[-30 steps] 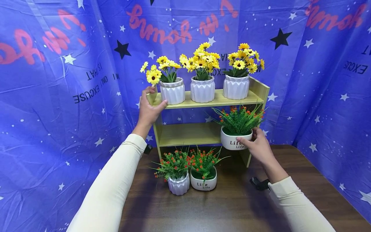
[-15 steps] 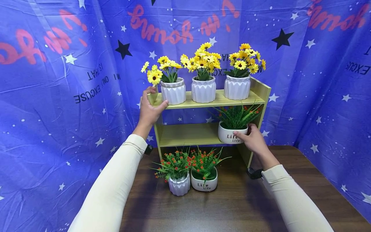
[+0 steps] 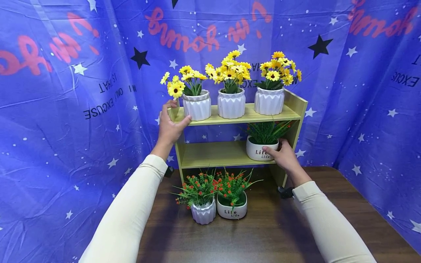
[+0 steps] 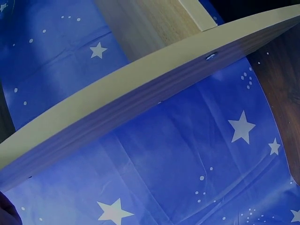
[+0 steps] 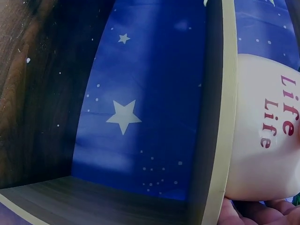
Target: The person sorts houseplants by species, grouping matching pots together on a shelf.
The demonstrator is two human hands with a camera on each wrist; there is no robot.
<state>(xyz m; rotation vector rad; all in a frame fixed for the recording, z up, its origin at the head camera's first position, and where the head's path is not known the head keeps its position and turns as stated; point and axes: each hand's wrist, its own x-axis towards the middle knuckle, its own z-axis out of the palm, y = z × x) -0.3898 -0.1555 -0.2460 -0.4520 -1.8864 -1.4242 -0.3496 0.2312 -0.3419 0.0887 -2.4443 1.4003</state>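
My right hand (image 3: 284,157) grips the right side of a white oval flower pot (image 3: 257,151) lettered "Life Life", its thumb across the front. Green grass with small red flowers fills this pot. It stands upright at the right end of the middle board (image 3: 213,155) of a wooden shelf (image 3: 299,106). In the right wrist view, the pot (image 5: 262,126) sits against the board's edge, with fingers (image 5: 253,213) beneath its side. My left hand (image 3: 171,126) holds the shelf's upper left corner, thumb at the top board's front edge. The left wrist view shows the side panel (image 4: 117,89).
Three fluted white pots of yellow flowers, left (image 3: 197,106), middle (image 3: 231,104) and right (image 3: 269,101), line the top board. On the brown table (image 3: 256,233), a fluted pot (image 3: 204,213) and another "Life" pot (image 3: 231,211), both red-flowered, stand before the shelf. A blue starry curtain (image 3: 82,146) hangs behind.
My right hand has carried the oval pot inward and slightly left and up, from in front of the shelf onto the middle board. My left hand keeps its hold on the corner.
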